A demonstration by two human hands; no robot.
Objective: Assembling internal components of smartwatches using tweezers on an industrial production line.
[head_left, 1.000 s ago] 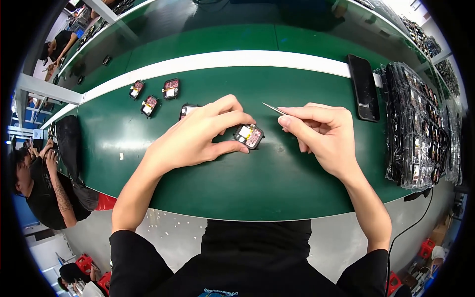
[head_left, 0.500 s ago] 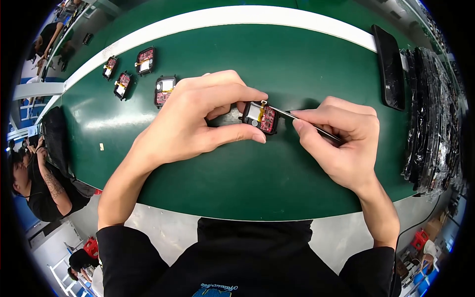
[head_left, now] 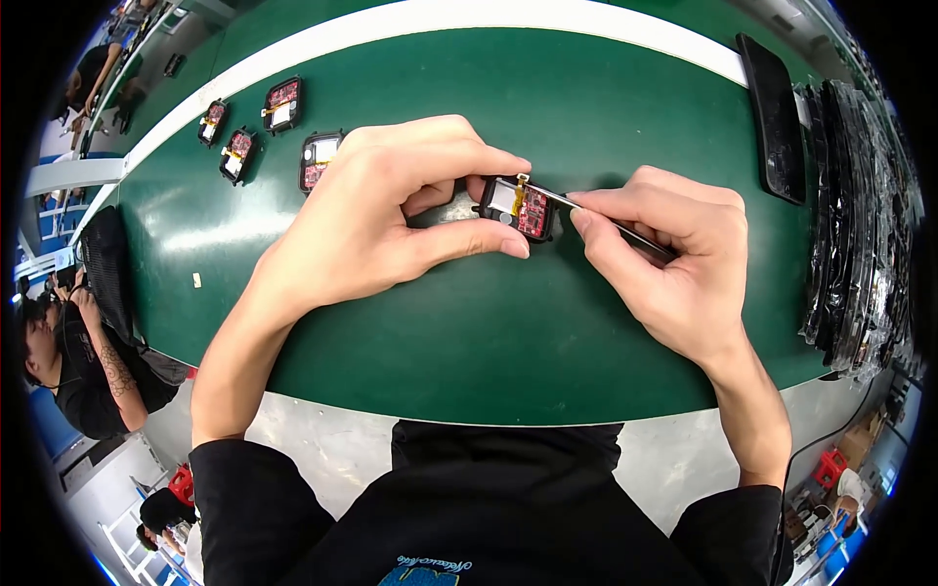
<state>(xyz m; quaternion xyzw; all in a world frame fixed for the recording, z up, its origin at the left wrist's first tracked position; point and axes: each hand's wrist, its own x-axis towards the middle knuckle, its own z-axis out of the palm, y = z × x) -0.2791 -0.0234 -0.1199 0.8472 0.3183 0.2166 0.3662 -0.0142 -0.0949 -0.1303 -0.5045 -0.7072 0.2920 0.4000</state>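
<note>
My left hand [head_left: 381,220] pinches a small black device [head_left: 517,206] with an exposed red circuit board and a white part, holding it down on the green mat [head_left: 469,332]. My right hand [head_left: 674,254] grips thin metal tweezers [head_left: 586,209]; their tip touches the top edge of the device's board. Both forearms come in from the lower edge in black sleeves.
Several similar open devices [head_left: 283,103] lie at the far left of the mat. A dark flat phone-like slab [head_left: 772,112] and a stack of clear plastic bags [head_left: 855,215] lie on the right. Another person [head_left: 78,361] sits low on the left.
My right hand has brought the tweezers from above the mat down to the device's board. The view has shifted closer, and my left hand keeps its pinch on the device.
</note>
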